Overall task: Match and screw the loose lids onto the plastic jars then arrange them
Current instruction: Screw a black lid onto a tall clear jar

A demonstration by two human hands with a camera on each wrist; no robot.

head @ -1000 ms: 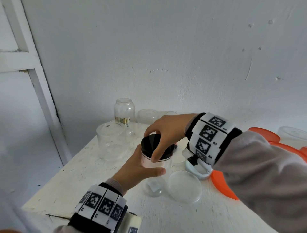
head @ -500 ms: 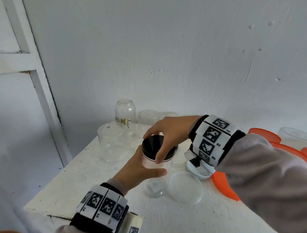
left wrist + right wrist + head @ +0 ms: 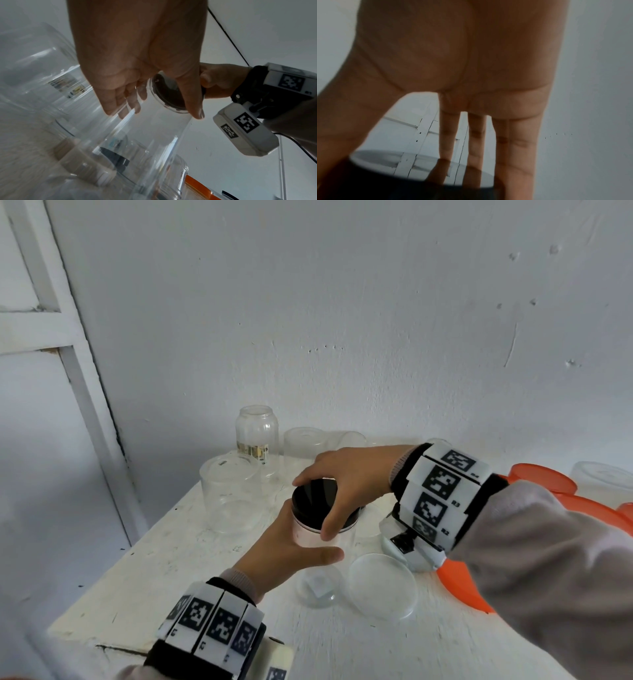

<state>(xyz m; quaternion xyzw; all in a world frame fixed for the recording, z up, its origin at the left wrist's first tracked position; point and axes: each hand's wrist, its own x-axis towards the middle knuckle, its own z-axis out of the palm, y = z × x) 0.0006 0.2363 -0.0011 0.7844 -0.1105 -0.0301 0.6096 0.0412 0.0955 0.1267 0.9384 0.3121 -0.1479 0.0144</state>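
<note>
White-painted and scuffed, the surface (image 3: 191, 563) fills the lower half of the head view, running back to a bare wall. On it, toward the middle left, stand several clear jars: a wide upturned jar (image 3: 230, 501) and, behind it, a taller labelled jar (image 3: 257, 440) with an open mouth. Orange lids (image 3: 543, 482) lie at the right edge, and a clear round lid (image 3: 383, 590) lies flat just right of centre.

At the centre, the clear plastic jar (image 3: 337, 537) being worked on stands upright, see-through and empty, with a glossy black lid (image 3: 318, 501) on its mouth. The left hand (image 3: 284, 556) wraps the jar's body, thumb across the near side and fingers (image 3: 120, 102) curled round the far wall. The right hand (image 3: 346, 484) comes from above, fingers and thumb curled round the lid's rim and clamped on it.

By my reading, the step in hand is screwing this lid down; how far the thread has caught cannot be told. The next move probably calls for the left hand to hold the jar steady while the right twists until snug, keeping the lid level so it does not cross-thread. Other jars remain uncapped.
</note>
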